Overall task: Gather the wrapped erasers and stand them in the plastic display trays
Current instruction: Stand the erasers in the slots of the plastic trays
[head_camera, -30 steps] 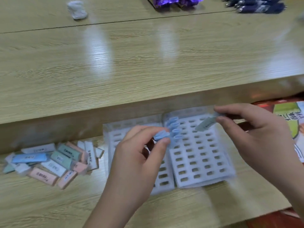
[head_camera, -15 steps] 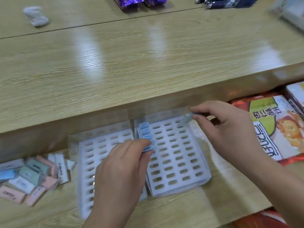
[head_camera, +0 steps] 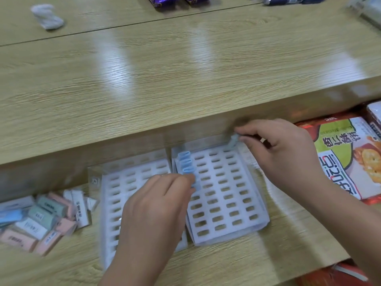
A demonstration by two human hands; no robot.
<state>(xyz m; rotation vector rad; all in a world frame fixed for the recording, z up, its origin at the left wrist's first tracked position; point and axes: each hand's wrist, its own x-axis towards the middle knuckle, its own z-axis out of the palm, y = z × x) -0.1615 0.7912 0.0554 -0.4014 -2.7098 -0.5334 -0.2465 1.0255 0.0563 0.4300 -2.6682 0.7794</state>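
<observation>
My right hand (head_camera: 284, 155) had tipped its pinched grey eraser (head_camera: 233, 142) upright over the tray (head_camera: 226, 237); my left hand (head_camera: 156, 205) pinched a blue eraser (head_camera: 196, 184)

The raised counter edge (head_camera: 61, 176) walls off the far side of the left tray (head_camera: 127, 182) and right tray (head_camera: 226, 205). The eraser pile (head_camera: 41, 219) crowds the left, a snack box (head_camera: 346, 162) the right. The left hand (head_camera: 152, 213), pinching a blue eraser (head_camera: 195, 183), covers the trays' seam; the right hand (head_camera: 284, 149), pinching a grey eraser (head_camera: 234, 141), fills the right tray's far right corner. Its middle and near slots lie open from above.
</observation>
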